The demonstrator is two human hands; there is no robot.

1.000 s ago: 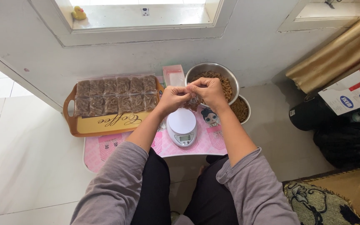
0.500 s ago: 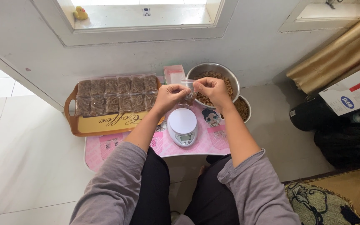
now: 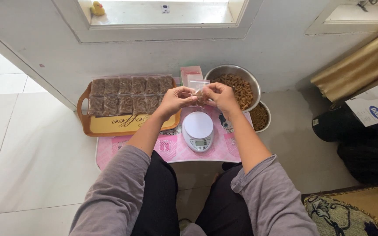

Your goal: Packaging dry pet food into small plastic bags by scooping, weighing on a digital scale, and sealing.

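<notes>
My left hand (image 3: 175, 100) and my right hand (image 3: 220, 97) together pinch a small clear plastic bag (image 3: 198, 92) with brown pieces in it, held above a white kitchen scale (image 3: 197, 131). The scale's round platform is bare. Just behind my right hand stands a large metal bowl (image 3: 246, 78) full of brown pieces. A smaller bowl (image 3: 260, 117) of the same stuff sits to its right. To the left, a brown tray (image 3: 110, 124) carries two rows of filled small bags (image 3: 127, 96).
Everything rests on a low pink table (image 3: 171, 150) against a white wall under a window sill with a yellow toy duck (image 3: 97, 8). A stack of empty bags (image 3: 190, 74) lies behind my hands. Dark bags and a cardboard box (image 3: 375, 105) stand at the right.
Both hands have lifted the small bag slightly, from low over the scale to a little higher and further from me; they still work its top edge.
</notes>
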